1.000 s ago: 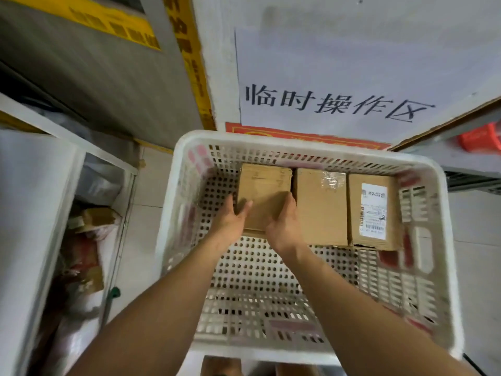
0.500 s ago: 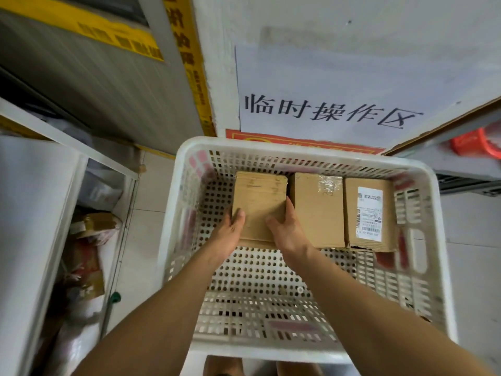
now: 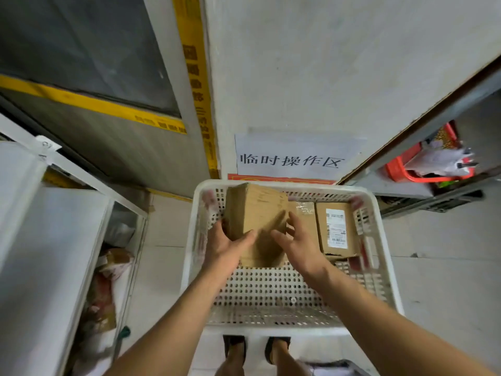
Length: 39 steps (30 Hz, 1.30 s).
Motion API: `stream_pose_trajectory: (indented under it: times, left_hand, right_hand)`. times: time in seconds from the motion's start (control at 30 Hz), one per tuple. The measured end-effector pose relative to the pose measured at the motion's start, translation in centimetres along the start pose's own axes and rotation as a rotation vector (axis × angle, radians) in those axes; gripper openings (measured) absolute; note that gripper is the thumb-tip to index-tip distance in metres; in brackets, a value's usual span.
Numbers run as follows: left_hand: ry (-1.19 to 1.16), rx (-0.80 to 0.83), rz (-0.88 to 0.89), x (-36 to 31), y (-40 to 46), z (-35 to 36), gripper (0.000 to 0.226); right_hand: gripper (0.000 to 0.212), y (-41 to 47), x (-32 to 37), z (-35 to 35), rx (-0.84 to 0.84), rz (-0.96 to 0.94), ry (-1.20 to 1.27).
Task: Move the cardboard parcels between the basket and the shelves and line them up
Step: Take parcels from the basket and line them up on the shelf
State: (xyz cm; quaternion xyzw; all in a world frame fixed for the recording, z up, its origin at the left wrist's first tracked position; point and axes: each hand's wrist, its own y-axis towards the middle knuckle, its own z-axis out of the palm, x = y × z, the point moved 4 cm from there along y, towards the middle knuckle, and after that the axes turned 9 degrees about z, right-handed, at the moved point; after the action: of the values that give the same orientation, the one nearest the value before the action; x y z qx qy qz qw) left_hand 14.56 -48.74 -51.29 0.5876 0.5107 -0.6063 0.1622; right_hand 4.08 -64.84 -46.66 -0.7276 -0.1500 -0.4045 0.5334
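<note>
A white perforated basket (image 3: 385, 270) stands on the floor in front of me. A plain cardboard parcel (image 3: 257, 215) is lifted above the basket's left side and tilted. My left hand (image 3: 229, 246) grips its lower left corner, thumb across the front. My right hand (image 3: 298, 244) sits at its right side with fingers spread and loosely bent; whether it holds the parcel I cannot tell. Two more parcels lie at the basket's far end: a taped one (image 3: 305, 213), mostly hidden, and one with a white label (image 3: 336, 226).
A white shelf unit (image 3: 48, 240) rises on the left with crumpled packages (image 3: 108, 280) low down. On the right, a grey shelf (image 3: 401, 185) carries a red basket (image 3: 406, 166). A paper sign (image 3: 292, 158) hangs on the wall ahead. My feet (image 3: 254, 348) show below the basket.
The left parcel has risen off the basket floor and tilted up in my hands. My view has pulled back and up, showing more wall and shelves.
</note>
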Motion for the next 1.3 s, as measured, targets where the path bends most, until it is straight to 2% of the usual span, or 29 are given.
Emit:
stream_pose_trajectory:
  times: [0.07,0.13,0.2,0.27,0.33,0.43,0.47,0.57,0.6,0.73,0.77,0.87,0.9,0.93,0.97,1.03,1.07,1.13,1.2,1.3]
  left_hand:
    - [0.075,-0.055,0.078,-2.7,-1.4,-0.6,0.092]
    - [0.117,-0.076,0.131,-4.9,-2.9,-0.9,0.11]
    - [0.169,-0.059,0.191,-7.0,-4.8,-1.0,0.118]
    - [0.23,-0.006,0.29,-8.9,-7.2,-0.9,0.109]
    - [0.286,0.006,0.423,-10.0,-9.3,-1.1,0.09]
    - [0.281,0.005,0.524,-11.2,-11.9,-1.5,0.067]
    - [0.257,0.016,0.512,-11.5,-12.5,-1.6,0.065]
    - [0.18,0.101,0.486,-12.7,-14.5,-1.3,0.07]
    - [0.19,0.132,0.489,-13.0,-15.0,-1.4,0.071]
    - [0.24,0.226,0.511,-14.1,-16.5,-2.6,0.068]
    - [0.221,0.186,0.512,-14.6,-16.7,-3.3,0.065]
    - [0.275,-0.144,0.471,-15.5,-16.6,-6.1,0.064]
    - [0.326,-0.193,0.39,-15.5,-16.3,-6.8,0.07]
    - [0.341,-0.169,0.262,-15.2,-16.0,-7.1,0.077]
    - [0.25,-0.087,0.136,-14.7,-15.8,-7.0,0.082]
    - [-0.18,0.08,0.005,-14.0,-15.8,-6.5,0.077]
    - [-0.335,0.109,-0.006,-13.6,-15.9,-6.5,0.068]
    - [-0.399,0.043,0.02,-13.3,-15.8,-7.5,0.057]
    - [-0.337,-0.031,0.043,-13.4,-15.9,-9.1,0.068]
    - [-0.205,-0.091,0.004,-13.8,-16.8,-12.0,0.085]
  right_hand:
    - [0.059,-2.8,2.1,0.3,-0.047,-0.051,-0.012]
    - [0.058,-5.1,3.4,0.9,0.017,-0.072,0.038]
    - [0.054,-7.1,5.1,1.8,0.094,-0.08,0.102]
    - [0.046,-8.1,6.6,2.1,0.145,-0.11,0.167]
    - [0.044,-8.7,7.8,1.5,0.144,-0.11,0.255]
    - [0.063,-9.0,8.6,0.5,0.126,-0.089,0.274]
    - [0.064,-9.2,8.8,0.3,0.118,-0.089,0.253]
    - [0.05,-9.5,9.1,0.3,0.162,-0.138,0.23]
    - [0.052,-9.4,9.1,0.2,0.181,-0.14,0.229]
    - [0.087,-8.8,8.0,-0.4,0.255,-0.063,0.248]
    - [0.089,-8.6,7.6,-0.7,0.286,-0.04,0.252]
    - [0.083,-8.4,7.0,-1.1,0.384,0.005,0.296]
    - [0.084,-8.4,7.1,-1.1,0.424,0.013,0.323]
    - [0.086,-8.5,7.4,-0.9,0.484,0.017,0.347]
    - [0.087,-8.7,7.7,-0.6,0.545,0.022,0.367]
    - [0.086,-9.0,8.3,0.1,0.631,0.04,0.379]
    - [0.08,-9.0,8.7,0.5,0.666,0.039,0.366]
    - [0.074,-9.0,9.5,1.3,0.729,0.008,0.292]
    - [0.083,-8.7,10.9,1.3,0.667,-0.067,0.14]
    - [0.121,-8.6,14.6,0.6,0.436,-0.23,-0.1]
